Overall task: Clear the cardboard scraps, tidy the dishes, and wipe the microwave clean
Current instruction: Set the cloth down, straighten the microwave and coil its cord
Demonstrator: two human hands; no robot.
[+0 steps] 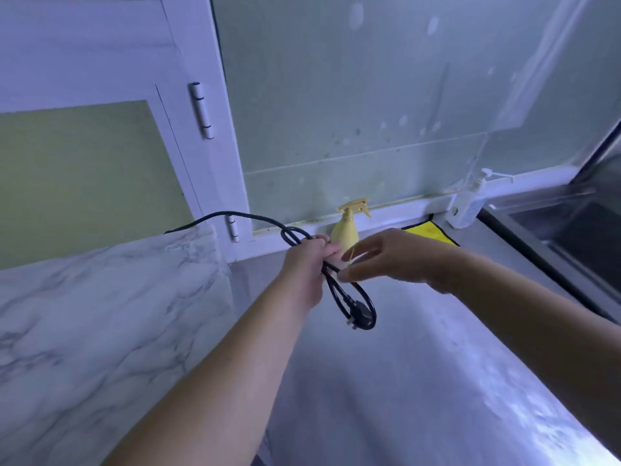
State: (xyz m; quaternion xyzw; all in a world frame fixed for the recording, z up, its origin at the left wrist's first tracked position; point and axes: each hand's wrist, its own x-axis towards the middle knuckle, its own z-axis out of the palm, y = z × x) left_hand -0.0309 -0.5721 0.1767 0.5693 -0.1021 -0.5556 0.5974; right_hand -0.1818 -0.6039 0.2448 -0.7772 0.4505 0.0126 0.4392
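The left hand (304, 267) grips a black cord (332, 290), its fingers (317, 243) curled tight round the gathered strands. This looks like a way to bundle the slack and keep it off the surfaces to be wiped. One loop sticks up above the fist. A longer one hangs below, ending in the plug (356, 319), which dangles free above the counter (420, 364). The right hand (400, 257) reaches in from the side with fingers (361, 252) stretched almost straight and its thumb tip at the cord. Motion blur hides whether it pinches the cord or only touches it, and a pale smear there may be a tie, though that cannot be told. The cord runs back behind a marble-patterned box (100, 314) on the left, probably the microwave, which stands unplugged and within reach. The wiping gear waits by the window (369, 95), behind the hands: one yellow spray bottle (347, 227) upright, and one yellow cloth (431, 232) lying flat just beside it. One clear pump bottle (470, 203) stands near the sink (571, 227). The white frame carries two hinges, an upper (201, 111) and a lower (232, 228). No cardboard scraps or dishes are in view.
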